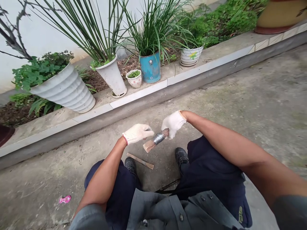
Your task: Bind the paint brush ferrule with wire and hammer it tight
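Observation:
Both my hands wear white knit gloves. My right hand is closed round one end of a short wooden handle that has a grey metal band wound about its middle. My left hand hovers just left of the handle with its fingers curled, fingertips close to the metal band. The handle's free end points down and left. A thin wooden stick lies on the concrete ground between my two black shoes, below the handle.
A raised tiled ledge runs across ahead with several pots: a big ribbed white pot, a tall white pot, a blue can, a small painted bowl pot. A pink scrap lies at lower left.

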The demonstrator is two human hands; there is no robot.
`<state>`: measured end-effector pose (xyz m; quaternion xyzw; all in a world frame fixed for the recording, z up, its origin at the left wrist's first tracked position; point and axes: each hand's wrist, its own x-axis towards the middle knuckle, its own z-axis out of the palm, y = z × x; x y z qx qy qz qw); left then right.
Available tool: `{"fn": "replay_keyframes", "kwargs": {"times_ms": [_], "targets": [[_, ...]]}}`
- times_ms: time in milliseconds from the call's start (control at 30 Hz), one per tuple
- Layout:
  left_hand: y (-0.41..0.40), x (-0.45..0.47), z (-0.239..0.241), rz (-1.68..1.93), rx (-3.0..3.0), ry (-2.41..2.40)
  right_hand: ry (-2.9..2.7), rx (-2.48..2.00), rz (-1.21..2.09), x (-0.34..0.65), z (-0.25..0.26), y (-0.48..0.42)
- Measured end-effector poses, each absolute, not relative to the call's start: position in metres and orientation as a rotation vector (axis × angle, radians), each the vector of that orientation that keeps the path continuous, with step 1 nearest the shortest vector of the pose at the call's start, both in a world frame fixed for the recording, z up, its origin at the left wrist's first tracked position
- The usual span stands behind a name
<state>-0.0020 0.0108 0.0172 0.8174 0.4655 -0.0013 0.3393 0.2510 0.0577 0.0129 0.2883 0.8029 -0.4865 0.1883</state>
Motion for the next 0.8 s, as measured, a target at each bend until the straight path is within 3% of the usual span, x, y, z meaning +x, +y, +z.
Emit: {"fn": "replay_keyframes", "kwargs": {"times_ms": [167,267,367,467,533,667,800], "targets": [[-0.004,-0.009,0.025,0.264,2.054,1.294,2.313,0.959,-1.97,0.252,0.031,0.055],[-0.022,-0.007,0.016,0.299,2.075,1.436,2.393,1.351,-2.03,0.237,0.028,0.049],[-0.043,0.0,-0.001,0.218,2.049,1.519,2.47,1.694,-1.471,0.221,0.015,0.039],[-0.064,0.005,-0.016,0.173,1.99,1.563,2.511,1.731,-0.827,0.212,0.0,0.028],[-0.074,0.006,-0.022,0.154,2.002,1.544,2.469,1.756,-0.566,0.208,-0.012,0.021],[-0.085,0.003,-0.027,0.112,2.024,1.483,2.422,1.669,-0.298,0.202,-0.029,0.003],[-0.089,-0.001,-0.035,0.094,2.074,1.443,2.501,1.44,-0.255,0.193,-0.035,-0.027]]}}
